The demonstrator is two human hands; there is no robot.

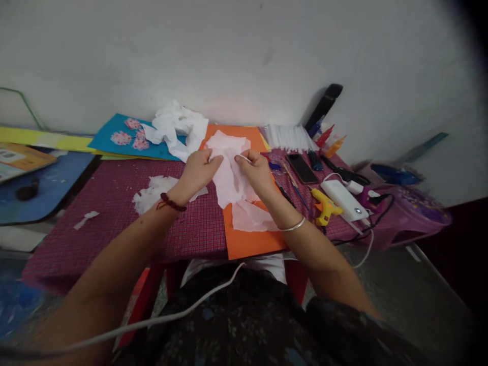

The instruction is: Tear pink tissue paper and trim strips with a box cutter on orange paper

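A sheet of thin white tissue paper (229,178) is held up over an orange sheet (244,246) on the table. My left hand (200,170) pinches its left side between thumb and fingers. My right hand (254,170) grips the right side in the same way. Another piece of tissue (251,217) lies flat on the orange sheet, partly under my right wrist. Left of my left hand is a loose heap of torn white tissue scraps (154,193).
Crumpled white tissue (177,127) rests on a blue sheet (114,129) with pink flower shapes (122,138). At right lie a phone (302,168), a yellow glue gun (326,207), a white power strip (345,199) and paint tubes (335,146). A white cable (206,300) crosses my lap.
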